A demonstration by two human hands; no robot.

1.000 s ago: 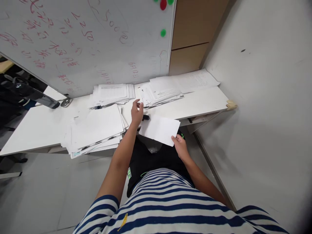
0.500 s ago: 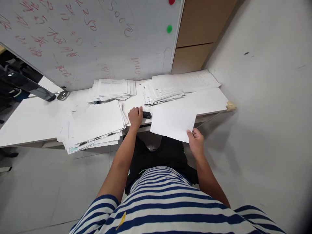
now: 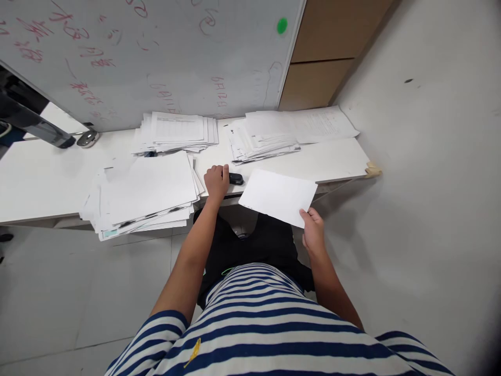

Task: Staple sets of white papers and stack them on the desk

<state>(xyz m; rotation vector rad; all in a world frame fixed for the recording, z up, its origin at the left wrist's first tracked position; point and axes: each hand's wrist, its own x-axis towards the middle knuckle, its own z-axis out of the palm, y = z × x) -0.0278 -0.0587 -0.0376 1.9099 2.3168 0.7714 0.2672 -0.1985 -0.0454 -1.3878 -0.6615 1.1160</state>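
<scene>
My left hand (image 3: 216,183) is closed around a black stapler (image 3: 236,179) on the front part of the white desk (image 3: 332,159). The stapler's rounded end sticks out to the right of my fingers; the rest is hidden under the hand. My right hand (image 3: 313,230) pinches the lower right corner of a white sheet of paper (image 3: 278,197) between thumb and fingers. This paper hangs tilted over the desk's front edge, with its left side close to the stapler but apart from it. Whether it is one sheet or a thin set, I cannot tell.
A large, uneven paper stack (image 3: 152,190) lies left of my left hand, overhanging the desk edge. Behind are another paper pile (image 3: 178,128), a smaller pile (image 3: 264,143) and a printed sheet (image 3: 321,124). A computer mouse (image 3: 88,138) sits at the left; a whiteboard (image 3: 188,57) stands behind.
The view has shifted slightly. The paper in my right hand has tilted and now shows more of its outline, its far edge nearer me. My left hand stays on the stapler.
</scene>
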